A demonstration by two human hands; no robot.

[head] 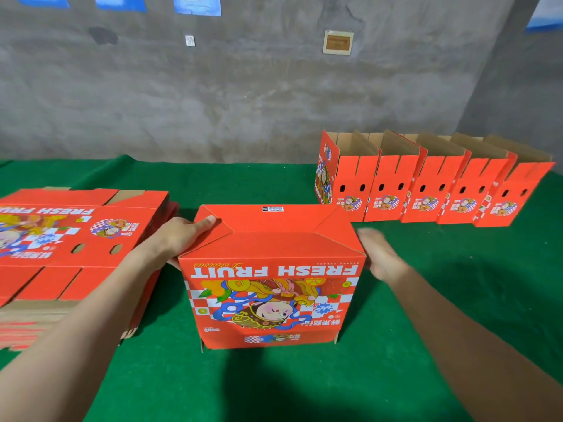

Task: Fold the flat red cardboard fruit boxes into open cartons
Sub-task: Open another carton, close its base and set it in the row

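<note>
A red cardboard carton (pixel 271 300) stands bottom-up at the centre of the green tabletop (pixel 426 300), just in front of you. Its interlocked base flaps are closed on top, and a small barcode label (pixel 272 209) sits at the far top edge. The near face carries the words FRESH FRUIT and a cartoon figure on a red-and-white check, all printed upside down to you. Its long axis runs left to right, with the broad printed face square to you. Your left grip (pixel 179 239) clasps the carton's upper left corner, thumb (pixel 207 222) laid flat on the top flap and fingers round the left side. Your right grip (pixel 380 257), blurred, is open, fingers loosely extended at the carton's upper right edge; whether it touches cannot be told. On the left, just beside the carton, lies a thick stack of flat boxes (pixel 76 239), red print up. At the far right, well apart, a row of five folded cartons (pixel 426 190) stands side by side, brown insides open upward. Behind them rises a grey concrete wall (pixel 243 86).
</note>
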